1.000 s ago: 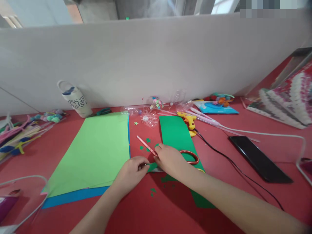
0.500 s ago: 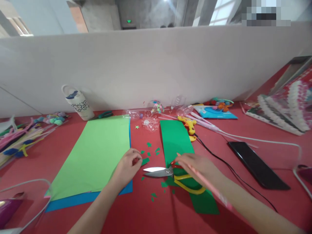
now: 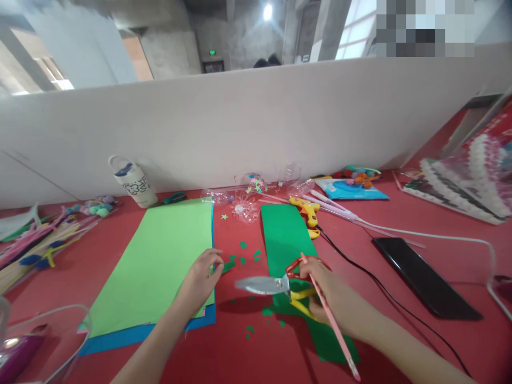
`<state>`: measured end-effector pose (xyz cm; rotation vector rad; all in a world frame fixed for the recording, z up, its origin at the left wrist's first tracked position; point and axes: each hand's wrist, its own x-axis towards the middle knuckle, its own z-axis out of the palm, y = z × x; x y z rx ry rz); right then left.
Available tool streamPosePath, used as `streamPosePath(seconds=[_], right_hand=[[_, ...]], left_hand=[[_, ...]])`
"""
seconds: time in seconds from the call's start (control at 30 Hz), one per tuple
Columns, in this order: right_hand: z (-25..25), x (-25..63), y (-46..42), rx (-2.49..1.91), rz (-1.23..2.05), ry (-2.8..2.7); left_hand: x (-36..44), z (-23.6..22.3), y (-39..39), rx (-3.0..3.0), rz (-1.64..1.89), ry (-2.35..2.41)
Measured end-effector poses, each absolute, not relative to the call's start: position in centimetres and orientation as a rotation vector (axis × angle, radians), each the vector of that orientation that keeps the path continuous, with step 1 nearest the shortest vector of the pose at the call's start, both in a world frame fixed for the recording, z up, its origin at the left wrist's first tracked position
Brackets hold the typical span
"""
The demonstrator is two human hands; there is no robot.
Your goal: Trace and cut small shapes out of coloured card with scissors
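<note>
The scissors are at the centre of the frame, slightly below the middle, in your right hand. Their blades point left, almost together and a little blurred, while your fingers are closed around the red and yellow handles. That same hand also has hold of a pink pencil, which slants across the handles toward the bottom edge, eraser end lowest. Beneath the handles, a long dark-green paper sheet runs from the centre down to the lower right. Left of the blade tips, well apart from them, is your left hand, fingers loosely bent over the edge of a light-green paper sheet. A small green strip is right at your thumb; you cannot tell from here whether it is pinched. Green paper scraps dot the red table above and below the blades. Under the light-green sheet, blue paper sticks out at the lower left. Farther out are a yellow glue gun right of upper centre, a black smartphone at the right, and a white tumbler at the left, against the pale partition.
</note>
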<state>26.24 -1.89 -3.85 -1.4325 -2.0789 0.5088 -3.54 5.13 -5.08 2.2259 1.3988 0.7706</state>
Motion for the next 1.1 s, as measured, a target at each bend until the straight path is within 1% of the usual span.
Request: streamPosePath(seconds=[0.1,0.2,0.33,0.47,0.6,0.87,1.1], right_hand=[[-3.8,26.4,-0.8,-1.455,0.572,-1.804],[-3.6,26.3,1.1,-1.477,0.566,-1.704],[-4.2,26.1,3.2,-1.492,0.479,-1.635],[-5.3,25.8,3.1,-1.529,0.412,-1.685],[-5.7,25.3,1.7,-1.573,0.339,-1.81],[-6.9,25.7,2.7,-1.625,0.258,-1.893],[-6.9,26.7,3.9,-1.633,0.222,-1.879]], left_hand=[[-2.6,-6.0,4.5,2.275,0.698,1.389],[-1.2,-6.5,3.1,2.332,0.623,1.369],[0.0,-5.2,2.2,2.379,0.512,1.322],[1.1,-4.0,3.5,2.406,0.408,1.21],[1.8,-4.1,4.1,2.422,0.268,1.095],[-1.4,-3.5,-0.9,2.496,-0.021,0.869],[0.7,-3.8,-3.5,2.56,-0.131,0.681]])
